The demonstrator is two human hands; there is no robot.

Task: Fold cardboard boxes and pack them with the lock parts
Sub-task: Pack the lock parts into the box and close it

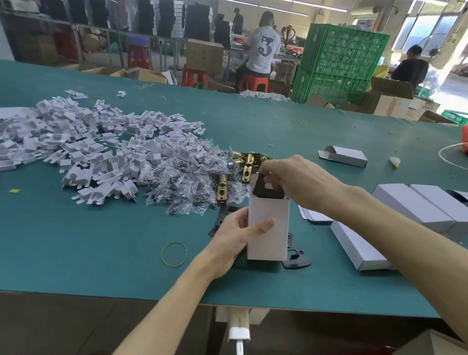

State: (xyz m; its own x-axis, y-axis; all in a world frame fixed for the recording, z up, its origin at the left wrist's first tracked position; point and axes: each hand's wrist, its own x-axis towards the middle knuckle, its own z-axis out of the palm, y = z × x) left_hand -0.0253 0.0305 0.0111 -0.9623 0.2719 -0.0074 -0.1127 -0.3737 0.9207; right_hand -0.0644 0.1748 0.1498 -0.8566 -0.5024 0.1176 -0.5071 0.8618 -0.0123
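Box (267, 232) held L hand (229, 237), plate (266, 190) R hand (297, 182).

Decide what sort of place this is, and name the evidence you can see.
Probably a factory packing floor: heaped white card inserts and closed cardboard boxes on a long green worktable, stacked green crates behind.

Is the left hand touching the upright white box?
Touching. The head view shows the left hand gripping the white box, with the thumb lying across its front face.
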